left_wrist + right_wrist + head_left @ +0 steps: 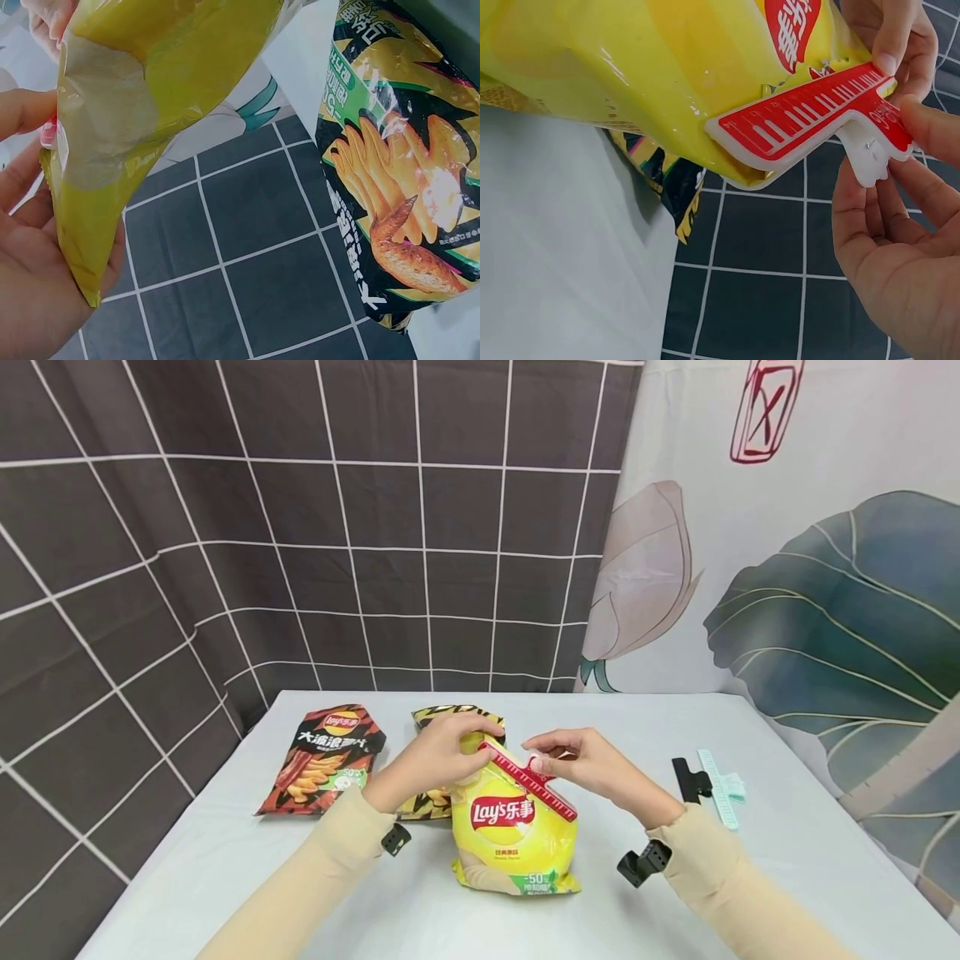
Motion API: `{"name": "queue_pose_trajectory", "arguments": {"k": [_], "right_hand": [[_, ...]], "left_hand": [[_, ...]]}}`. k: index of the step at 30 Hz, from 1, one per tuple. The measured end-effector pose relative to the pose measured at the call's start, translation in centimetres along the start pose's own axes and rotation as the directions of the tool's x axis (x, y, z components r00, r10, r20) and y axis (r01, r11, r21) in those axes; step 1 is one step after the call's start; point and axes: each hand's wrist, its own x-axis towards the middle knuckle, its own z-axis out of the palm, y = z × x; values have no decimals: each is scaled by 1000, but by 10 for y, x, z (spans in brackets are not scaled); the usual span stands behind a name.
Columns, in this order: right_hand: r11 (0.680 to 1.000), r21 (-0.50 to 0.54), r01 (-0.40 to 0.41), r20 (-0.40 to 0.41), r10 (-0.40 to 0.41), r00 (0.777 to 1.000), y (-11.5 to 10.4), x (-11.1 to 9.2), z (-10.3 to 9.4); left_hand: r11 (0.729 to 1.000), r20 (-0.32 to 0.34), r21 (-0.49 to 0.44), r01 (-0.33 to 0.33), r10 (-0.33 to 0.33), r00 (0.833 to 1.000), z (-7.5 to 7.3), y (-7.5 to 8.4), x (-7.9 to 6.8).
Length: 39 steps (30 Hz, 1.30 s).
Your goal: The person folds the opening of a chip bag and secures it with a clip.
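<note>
A yellow Lay's chip bag (510,853) stands on the white table, its top slanted. Across that top lies a red and white bag clip (531,782), printed like a ruler. My left hand (447,752) holds the bag's upper left corner, with the thumb by the clip's end. On the other side, my right hand (588,764) pinches the clip's handle between thumb and fingers, as the right wrist view shows. In the left wrist view the bag's folded corner (82,259) sits against the left palm.
A red and black chip bag (330,764) lies at the left. Partly hidden behind the yellow bag is a black and gold chip bag (425,807). To the right lie a black clip (691,782) and a light teal clip (720,789). Dark gridded cloth (375,577) hangs behind.
</note>
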Motion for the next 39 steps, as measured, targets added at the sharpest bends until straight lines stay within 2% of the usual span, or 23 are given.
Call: {"name": "queue_pose_trajectory", "arguments": {"k": [9, 14, 19, 23, 29, 33, 36, 39], "right_hand": [[991, 131, 21, 56, -29, 998, 7, -6, 2], [985, 171, 10, 53, -19, 998, 11, -9, 4], [980, 193, -51, 10, 50, 999, 12, -12, 8], [968, 233, -93, -13, 99, 995, 14, -13, 13], [956, 257, -144, -36, 158, 987, 20, -16, 19], [957, 247, -149, -33, 162, 986, 24, -19, 22], [952, 261, -162, -27, 175, 984, 26, -22, 24], [947, 268, -178, -17, 190, 982, 27, -24, 27]], "left_hand": [[999, -36, 7, 39, -39, 999, -1, 0, -2], [997, -86, 18, 75, -74, 994, -1, -4, -5], [992, -141, -56, 118, -124, 982, 1, -10, -10], [973, -177, -148, 175, -200, 964, 5, -16, -14], [915, -186, -313, 254, -322, 928, 13, -24, -20], [842, -128, -444, 308, -400, 908, 20, -24, -28], [778, -69, -536, 330, -429, 901, 29, -24, -34], [737, -36, -596, 319, -422, 906, 37, -22, -39]]}}
